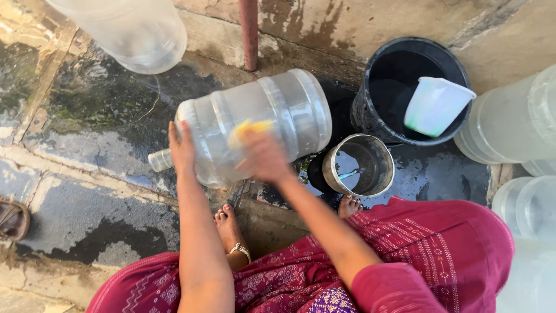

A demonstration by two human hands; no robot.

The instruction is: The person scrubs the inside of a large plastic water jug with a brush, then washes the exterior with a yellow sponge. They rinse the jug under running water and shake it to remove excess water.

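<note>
Lying on its side: large clear ribbed plastic water jar [255, 124] on wet stone floor [87, 191], narrow neck pointing left.
Left hand [182, 148]: fingers flat and spread against the jar's shoulder near the neck, steadying it, not clenched.
Right hand [263, 156]: blurred, fingers curled around a yellow scrub pad [250, 128] pressed to the jar's near side.
Right of jar: round steel pot [359, 165]; far right, black plastic bucket [411, 87] holding a pale green mug [435, 105].
</note>
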